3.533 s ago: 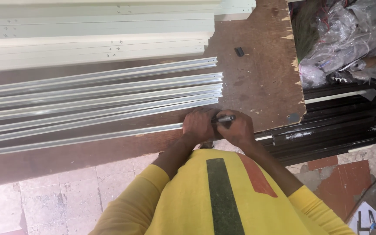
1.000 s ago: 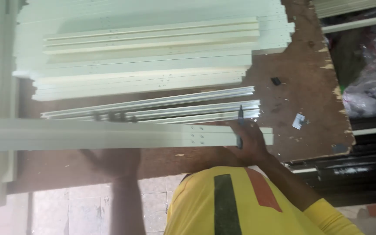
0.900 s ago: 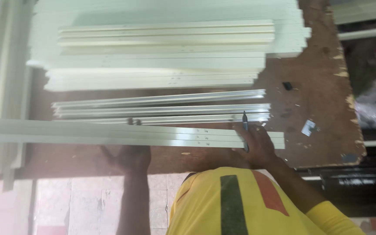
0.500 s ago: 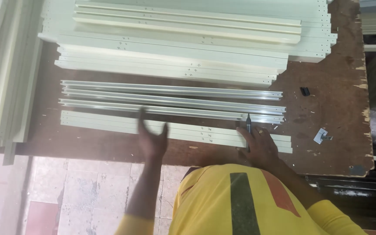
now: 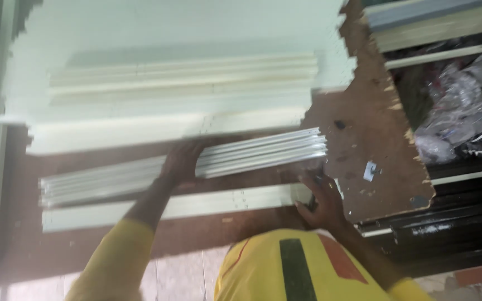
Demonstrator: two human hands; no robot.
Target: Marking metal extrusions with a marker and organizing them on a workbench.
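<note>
Left hand (image 5: 181, 161) flat on the silver strips (image 5: 252, 156), fingers spread, gripping nothing; right hand (image 5: 322, 203) closed round pale strip (image 5: 207, 203) end

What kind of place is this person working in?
Probably a workshop for metal or aluminium frames. Long pale strips are stacked on a rough brown board, the left hand rests on silvery rails, and dark bars lie alongside.
</note>
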